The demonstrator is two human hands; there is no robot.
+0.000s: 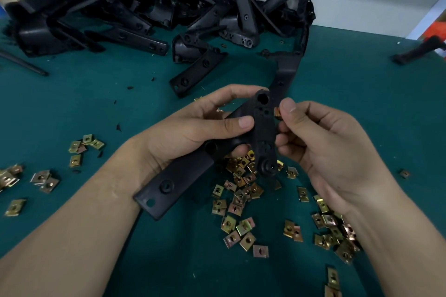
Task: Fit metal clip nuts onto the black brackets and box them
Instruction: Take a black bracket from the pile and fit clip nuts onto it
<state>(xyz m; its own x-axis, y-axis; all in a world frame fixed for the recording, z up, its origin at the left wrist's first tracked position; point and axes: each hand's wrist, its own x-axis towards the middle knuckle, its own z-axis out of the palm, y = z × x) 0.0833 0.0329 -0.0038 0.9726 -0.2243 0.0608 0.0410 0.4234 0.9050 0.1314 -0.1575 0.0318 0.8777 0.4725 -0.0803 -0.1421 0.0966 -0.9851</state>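
My left hand [193, 128] grips a black bracket [183, 173] above the green table, thumb on its upper face. The bracket's drilled end piece [265, 132] faces me. My right hand [325, 149] pinches a brass-coloured clip nut [277, 113] between thumb and finger, right against the right edge of that end piece. Several loose clip nuts [241, 190] lie scattered on the mat below both hands.
A big heap of black brackets [169, 7] fills the back of the green table [72, 99]. One long bracket [287, 67] lies just behind my hands. More clip nuts [43, 178] lie at the left and near my right wrist [337, 236]. Black plastic shavings dot the mat.
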